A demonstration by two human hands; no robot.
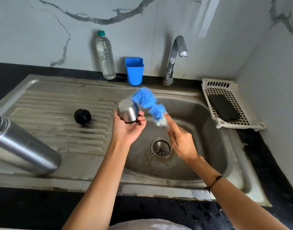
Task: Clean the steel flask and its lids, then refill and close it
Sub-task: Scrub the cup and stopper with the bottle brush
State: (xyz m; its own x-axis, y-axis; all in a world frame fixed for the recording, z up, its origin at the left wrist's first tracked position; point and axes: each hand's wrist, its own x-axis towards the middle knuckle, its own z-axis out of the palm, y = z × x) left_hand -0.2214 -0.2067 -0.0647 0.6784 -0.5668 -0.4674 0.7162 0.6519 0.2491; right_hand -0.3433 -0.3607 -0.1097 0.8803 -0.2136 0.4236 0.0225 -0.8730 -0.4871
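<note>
My left hand [126,127] grips the steel cup lid [128,110] of the flask over the left edge of the sink basin. My right hand [180,138] holds the handle of a blue bottle brush [148,102], index finger stretched along it. The blurred bristles touch the lid's top. The steel flask [21,143] stands at the near left on the drainboard. Its black inner stopper [82,117] lies on the drainboard ridges, left of my left hand.
A steel sink basin [208,130] with a drain [161,149] lies below my hands. Behind it stand a tap [174,55], a blue cup [134,70] and a plastic water bottle [105,55]. A white rack [225,103] with a dark scrub pad sits at the right.
</note>
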